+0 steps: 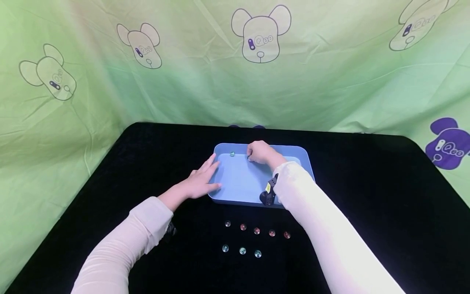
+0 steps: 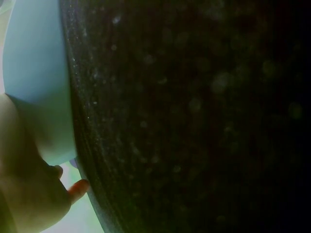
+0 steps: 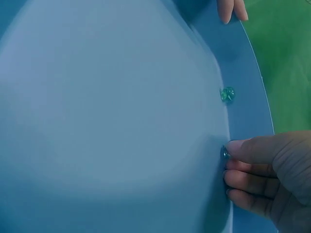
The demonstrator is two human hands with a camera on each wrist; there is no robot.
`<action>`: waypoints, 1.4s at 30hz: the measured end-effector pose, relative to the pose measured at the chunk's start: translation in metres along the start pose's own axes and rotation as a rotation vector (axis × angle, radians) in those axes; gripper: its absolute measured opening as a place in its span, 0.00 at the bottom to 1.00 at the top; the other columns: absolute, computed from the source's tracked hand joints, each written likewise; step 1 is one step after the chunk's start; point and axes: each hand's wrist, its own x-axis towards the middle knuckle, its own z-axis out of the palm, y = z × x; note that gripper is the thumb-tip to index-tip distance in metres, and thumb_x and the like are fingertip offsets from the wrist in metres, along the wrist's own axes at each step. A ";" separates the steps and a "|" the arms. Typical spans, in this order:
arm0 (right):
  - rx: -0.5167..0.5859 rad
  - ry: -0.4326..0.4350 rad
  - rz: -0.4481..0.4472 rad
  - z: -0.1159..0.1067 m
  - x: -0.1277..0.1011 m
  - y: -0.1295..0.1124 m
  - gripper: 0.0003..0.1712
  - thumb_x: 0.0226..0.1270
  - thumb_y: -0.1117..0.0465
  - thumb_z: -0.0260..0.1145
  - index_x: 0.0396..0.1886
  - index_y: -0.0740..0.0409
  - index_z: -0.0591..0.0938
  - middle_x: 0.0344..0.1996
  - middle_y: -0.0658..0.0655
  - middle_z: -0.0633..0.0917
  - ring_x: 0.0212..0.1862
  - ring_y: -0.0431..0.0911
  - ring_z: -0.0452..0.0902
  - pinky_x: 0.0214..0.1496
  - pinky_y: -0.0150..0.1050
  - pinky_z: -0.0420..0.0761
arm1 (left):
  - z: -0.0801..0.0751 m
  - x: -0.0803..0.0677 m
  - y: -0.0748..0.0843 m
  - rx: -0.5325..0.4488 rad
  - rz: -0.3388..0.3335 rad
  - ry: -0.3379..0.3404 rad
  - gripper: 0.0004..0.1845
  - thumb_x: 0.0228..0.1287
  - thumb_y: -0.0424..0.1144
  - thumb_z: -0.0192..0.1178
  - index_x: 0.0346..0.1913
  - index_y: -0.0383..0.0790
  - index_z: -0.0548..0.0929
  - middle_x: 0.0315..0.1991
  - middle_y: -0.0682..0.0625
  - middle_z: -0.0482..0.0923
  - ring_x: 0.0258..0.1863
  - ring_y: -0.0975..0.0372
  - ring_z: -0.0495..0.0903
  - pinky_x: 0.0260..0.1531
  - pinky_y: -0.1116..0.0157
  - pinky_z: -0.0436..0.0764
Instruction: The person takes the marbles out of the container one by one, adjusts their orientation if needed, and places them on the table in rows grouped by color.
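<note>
A light blue tray [image 1: 238, 181] sits mid-table on the black cloth. My right hand [image 1: 258, 152] reaches into its far side, fingers curled, and pinches a small teal marble [image 3: 225, 154] against the tray's far wall [image 3: 245, 97]. A second green marble [image 1: 232, 154] [image 3: 227, 93] lies loose on the tray floor to the left of that hand. My left hand [image 1: 202, 179] rests with straight fingers against the tray's left wall [image 2: 39, 97]; its fingertips [image 3: 232, 9] show at the rim.
Several small glass marbles lie in two rows on the black table [image 1: 367, 183] in front of the tray: a reddish row [image 1: 257, 230] and three bluish-green ones [image 1: 242, 250]. A green printed cloth [image 1: 235, 81] hangs behind and at both sides.
</note>
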 end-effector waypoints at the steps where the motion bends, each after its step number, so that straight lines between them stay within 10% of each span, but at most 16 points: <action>1: 0.002 0.003 -0.004 -0.001 -0.001 0.000 0.03 0.48 0.68 0.63 0.25 0.61 0.78 0.29 0.56 0.78 0.33 0.48 0.70 0.39 0.38 0.69 | 0.000 0.000 0.000 0.002 -0.002 -0.001 0.39 0.59 0.52 0.49 0.67 0.40 0.45 0.66 0.52 0.24 0.64 0.59 0.32 0.53 0.50 0.50; 12: 0.129 0.023 -0.003 -0.008 -0.009 0.002 0.03 0.47 0.70 0.62 0.25 0.63 0.77 0.24 0.56 0.78 0.20 0.43 0.72 0.27 0.34 0.71 | 0.000 0.000 0.002 0.003 0.008 -0.004 0.39 0.59 0.52 0.49 0.67 0.39 0.44 0.66 0.51 0.24 0.64 0.58 0.33 0.53 0.49 0.50; 42: 0.309 0.098 -0.086 -0.016 -0.044 -0.005 0.07 0.52 0.66 0.63 0.31 0.63 0.77 0.27 0.55 0.80 0.33 0.45 0.74 0.37 0.38 0.71 | 0.000 -0.001 0.001 0.008 0.031 0.010 0.39 0.59 0.52 0.49 0.66 0.38 0.45 0.67 0.50 0.26 0.65 0.56 0.33 0.52 0.47 0.50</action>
